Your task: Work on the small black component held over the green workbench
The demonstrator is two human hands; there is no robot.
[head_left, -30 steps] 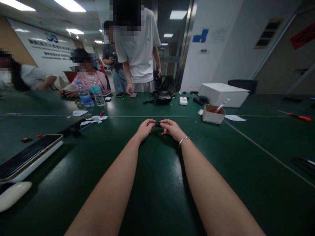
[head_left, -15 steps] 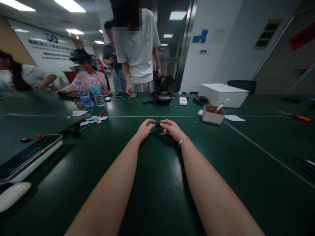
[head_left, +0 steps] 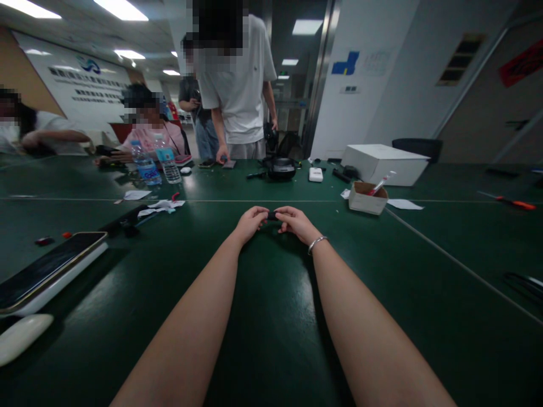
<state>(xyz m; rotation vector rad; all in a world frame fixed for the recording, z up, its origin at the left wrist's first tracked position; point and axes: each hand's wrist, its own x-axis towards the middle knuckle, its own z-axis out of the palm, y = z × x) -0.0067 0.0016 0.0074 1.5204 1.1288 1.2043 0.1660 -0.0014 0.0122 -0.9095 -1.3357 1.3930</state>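
Between my two hands is a small dark cylindrical piece point(head_left: 272, 215), held level just above the green table point(head_left: 271, 316). My left hand point(head_left: 251, 222) pinches its left end between thumb and fingers. On the other end, the thumb and fingers of my right hand point(head_left: 296, 222) are closed; a silver bangle sits on that wrist. The fingertips cover both ends of the piece, and its exact kind is too small to make out.
To the right stands an open small box point(head_left: 367, 204) with a tube in it, before a white box point(head_left: 384, 164). Paper scraps point(head_left: 160, 208) lie left, with a phone point(head_left: 55, 265) and a mouse point(head_left: 25, 339) nearer. Water bottles point(head_left: 146, 165) and several people are across the table.
The light metallic bit seen earlier at the left end of the dark piece no longer shows; the piece now meets my left fingertips. My arms stay put.
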